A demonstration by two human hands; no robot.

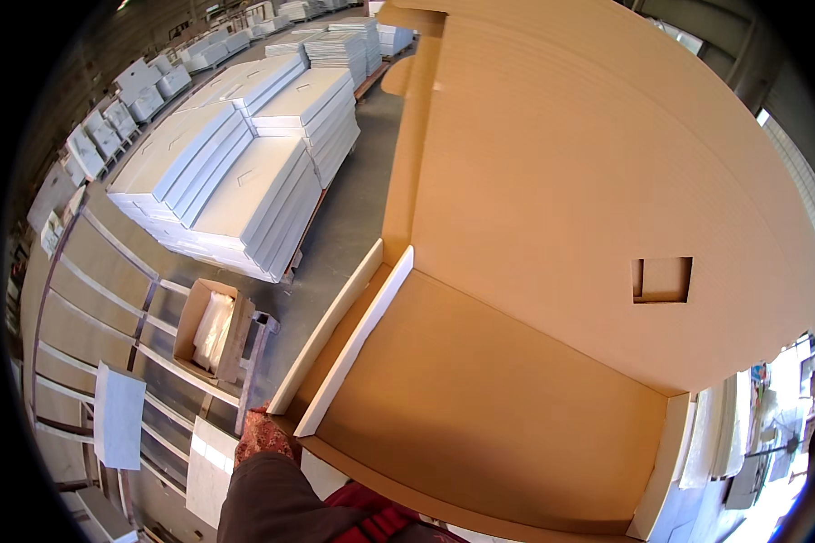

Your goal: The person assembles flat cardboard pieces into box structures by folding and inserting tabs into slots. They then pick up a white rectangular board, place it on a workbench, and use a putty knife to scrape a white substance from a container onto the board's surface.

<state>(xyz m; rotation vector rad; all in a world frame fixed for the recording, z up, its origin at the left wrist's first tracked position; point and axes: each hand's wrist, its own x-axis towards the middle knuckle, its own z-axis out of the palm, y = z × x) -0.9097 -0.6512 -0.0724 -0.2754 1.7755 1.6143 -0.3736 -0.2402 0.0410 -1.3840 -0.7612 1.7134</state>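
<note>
Left fingers (265, 434) are probably steadying the open carton (507, 389) beside them.
Whether they're grasping, I cannot tell; right fingers unseen.

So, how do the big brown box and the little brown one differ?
The large box looks wider and shallower; the small box, narrower and deeper. The large box's raised lid has a cut-out; the small box shows no such lid. The large box is at the left hand; the small box is on the rack. Both are open brown cardboard.
</note>
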